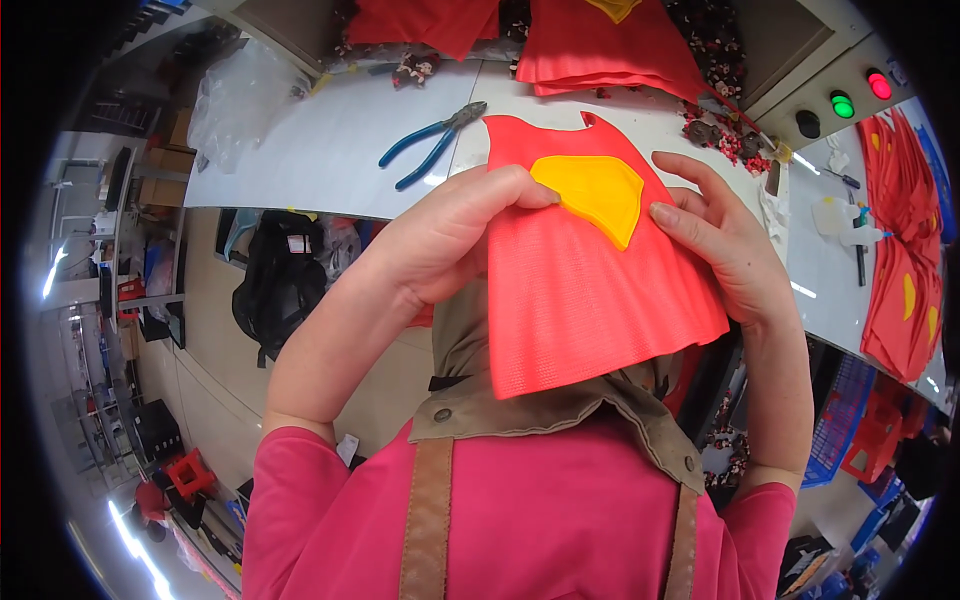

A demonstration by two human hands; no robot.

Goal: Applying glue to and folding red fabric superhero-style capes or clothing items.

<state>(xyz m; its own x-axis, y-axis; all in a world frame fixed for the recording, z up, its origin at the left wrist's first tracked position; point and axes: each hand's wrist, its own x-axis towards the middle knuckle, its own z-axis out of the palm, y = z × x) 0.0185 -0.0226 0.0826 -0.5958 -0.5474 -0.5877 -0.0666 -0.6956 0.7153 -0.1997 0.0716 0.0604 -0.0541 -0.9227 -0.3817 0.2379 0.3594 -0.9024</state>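
A small red toy cape with a ribbed surface and a narrow collar end is held up in front of my apron. On its upper part sits a raised yellow shield-shaped patch. My left hand grips the cape's left edge, its thumb pressing on the patch's left side and the fingers hidden behind. At the right edge, my right hand pinches the cape with the thumb in front, beside the patch; its index finger is raised. Blue-handled cutting pliers lie spread on the white table, left of the cape.
More red capes are stacked at the table's back, others on the right-hand surface. Small dark figures and red bits lie near the metal housing. A clear plastic bag, a white bottle and a black backpack surround me.
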